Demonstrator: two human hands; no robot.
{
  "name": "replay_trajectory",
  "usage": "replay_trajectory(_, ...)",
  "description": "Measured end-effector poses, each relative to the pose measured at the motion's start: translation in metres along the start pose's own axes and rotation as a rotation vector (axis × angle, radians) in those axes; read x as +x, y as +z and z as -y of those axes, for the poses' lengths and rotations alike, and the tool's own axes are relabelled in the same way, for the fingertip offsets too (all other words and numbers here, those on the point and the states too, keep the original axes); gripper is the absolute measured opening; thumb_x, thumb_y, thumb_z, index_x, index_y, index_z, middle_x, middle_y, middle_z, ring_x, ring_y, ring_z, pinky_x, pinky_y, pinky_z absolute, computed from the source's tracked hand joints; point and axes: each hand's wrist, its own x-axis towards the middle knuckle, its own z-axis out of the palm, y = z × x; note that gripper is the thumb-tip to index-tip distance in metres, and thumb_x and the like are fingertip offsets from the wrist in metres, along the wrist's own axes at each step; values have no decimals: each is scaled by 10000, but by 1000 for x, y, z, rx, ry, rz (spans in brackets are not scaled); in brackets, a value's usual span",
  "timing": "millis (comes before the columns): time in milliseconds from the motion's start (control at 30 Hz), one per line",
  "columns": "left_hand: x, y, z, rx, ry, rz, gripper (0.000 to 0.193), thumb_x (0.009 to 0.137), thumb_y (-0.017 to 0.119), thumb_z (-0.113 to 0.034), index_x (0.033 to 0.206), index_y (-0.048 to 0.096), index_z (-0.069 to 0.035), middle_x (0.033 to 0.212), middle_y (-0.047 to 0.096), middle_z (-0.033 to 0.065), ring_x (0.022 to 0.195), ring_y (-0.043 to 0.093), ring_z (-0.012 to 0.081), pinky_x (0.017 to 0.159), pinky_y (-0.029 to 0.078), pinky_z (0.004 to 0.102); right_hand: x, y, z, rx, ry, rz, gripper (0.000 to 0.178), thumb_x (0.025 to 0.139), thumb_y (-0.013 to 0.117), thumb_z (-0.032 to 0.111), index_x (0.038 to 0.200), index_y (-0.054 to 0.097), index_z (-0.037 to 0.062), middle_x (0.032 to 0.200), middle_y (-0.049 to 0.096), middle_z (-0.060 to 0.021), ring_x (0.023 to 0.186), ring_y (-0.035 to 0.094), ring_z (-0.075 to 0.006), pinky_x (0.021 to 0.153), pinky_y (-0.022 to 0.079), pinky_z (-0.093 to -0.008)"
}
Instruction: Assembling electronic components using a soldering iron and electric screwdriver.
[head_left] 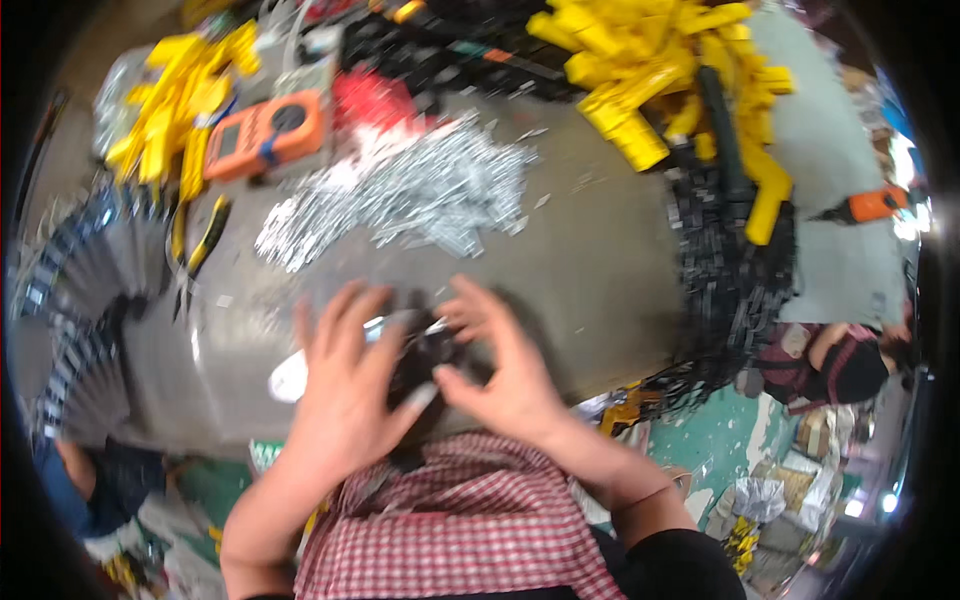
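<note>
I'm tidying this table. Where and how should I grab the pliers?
I'd grip the pliers around both yellow-and-black handles, coming from above at their far end: the handles stand apart and point away from the person, while the jaws point back toward the near side.

Checked cloth garment, apron-like (455,545), over the front of the body: red and white, small gingham squares, reads pinkish where blurred. Upper part bunched and creased, a fold running crosswise; lower part flatter, grid clearer. Black top under it, short-sleeved; right sleeve (685,565) plain black, ends around the elbow, no marking legible. Left side: only a dark strip of cloth (268,596) at the lower edge, too little to tell more. Left forearm (265,505) and right forearm (610,475) bare. Thin dark line across right forearm near the elbow, cord or crease, can't tell. Left hand (350,390) and right hand (505,380) bare, motion-blurred.
</note>
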Motion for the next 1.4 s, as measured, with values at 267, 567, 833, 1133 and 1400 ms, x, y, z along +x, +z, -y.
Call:
replay_trajectory(267, -20, 32, 11, 6, 192, -69, 642, 548, 763, -129, 1111, 476, -12, 1122, 486, 178, 1034, 471, 374, 917, 351, 505, 39, -35, 20, 99, 169, 398, 652, 762, 735, 167, 1328, 426, 64, 1146, 586, -145, 1040, 582, -274, 894, 466, -344)
replay_trajectory(567, -10, 28, 23, -67, 276, 86, 585, 576, 793, -204, 1073, 534, -34, 1125, 498, 142, 1080, 461, 368, 945, 366, 521, 146, -201, -59, -1361, -186, -476, 503, 703, 670, 67, 1159, 473, -10, 989, 567, -157, 961, 528, -328, 872, 413, -409)
replay_trajectory(833, 20, -19, 13, 228, 457, -281, 272, 745, 594, -122, 1013, 614, -83, 1132, 571, 116, 1066, 538, 330, 875, 441, 466, 35, -63, 53, -365, -228, 408, 614, 714, 761, 233, 1258, 522, 78, 1185, 581, -141, 1098, 564, -277, 959, 421, -366)
replay_trajectory(1133, -34, -17, 65, -1238, -459, -698, 410, 888, 590, -143, 1240, 430, -9, 1169, 541, 97, 1012, 590, 233, 879, 491, 360, 143, -108, -27, -1138, -637, 207, 171, 741, 597, 30, 904, 550, 43, 980, 549, -75, 987, 536, -259, 753, 483, -352)
replay_trajectory(1400, -37, -3, 68, -1466, -578, -677, 508, 888, 587, -196, 1317, 372, -28, 1266, 499, 112, 1129, 543, 250, 946, 464, 386, 126, -53, 5, -776, -595, 196, 121, 730, 557, 33, 849, 540, 50, 843, 533, -103, 813, 563, -286, 678, 484, -376)
